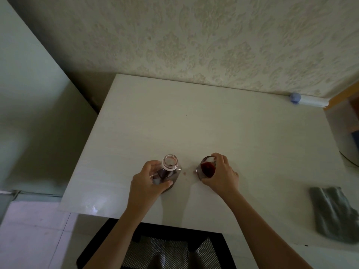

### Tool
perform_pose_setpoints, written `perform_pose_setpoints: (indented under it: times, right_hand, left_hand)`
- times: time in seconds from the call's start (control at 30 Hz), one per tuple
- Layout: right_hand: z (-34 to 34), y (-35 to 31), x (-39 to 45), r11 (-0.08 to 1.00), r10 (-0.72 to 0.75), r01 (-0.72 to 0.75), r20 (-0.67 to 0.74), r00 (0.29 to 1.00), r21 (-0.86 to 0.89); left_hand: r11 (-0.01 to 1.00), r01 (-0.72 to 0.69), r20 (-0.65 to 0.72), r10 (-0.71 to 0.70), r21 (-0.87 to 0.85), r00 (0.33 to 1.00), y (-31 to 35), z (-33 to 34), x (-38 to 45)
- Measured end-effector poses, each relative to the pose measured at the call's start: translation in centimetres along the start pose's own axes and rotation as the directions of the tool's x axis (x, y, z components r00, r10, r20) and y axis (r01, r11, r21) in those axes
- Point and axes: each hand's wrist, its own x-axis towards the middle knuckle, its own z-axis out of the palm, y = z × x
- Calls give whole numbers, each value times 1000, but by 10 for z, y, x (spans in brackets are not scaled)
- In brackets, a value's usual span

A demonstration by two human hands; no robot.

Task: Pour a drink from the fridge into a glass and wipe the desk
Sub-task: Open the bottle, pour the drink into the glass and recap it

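An uncapped clear bottle (169,167) with dark red drink stands upright on the white desk (194,123), and my left hand (149,181) is wrapped around its body. Just to its right a small glass (206,169) holds red drink; my right hand (223,177) grips it from the right side. Between bottle and glass a few small red drops (184,173) lie on the desk top. A grey-green cloth (334,212) lies crumpled near the desk's right front corner.
A patterned wall runs behind the desk. A white roll with a blue end (303,100) lies at the desk's back right. A black mesh chair seat (165,249) sits under the front edge. A pale green surface (29,94) stands at left.
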Motion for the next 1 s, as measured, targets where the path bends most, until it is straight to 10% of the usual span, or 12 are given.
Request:
perform_pose_setpoints:
  times: [1.0]
  right_hand:
    - [-1,45,-13,967,181,-147,157,971,-207]
  left_hand:
    - [994,-50,-9,49,-95,999,3,6,-9]
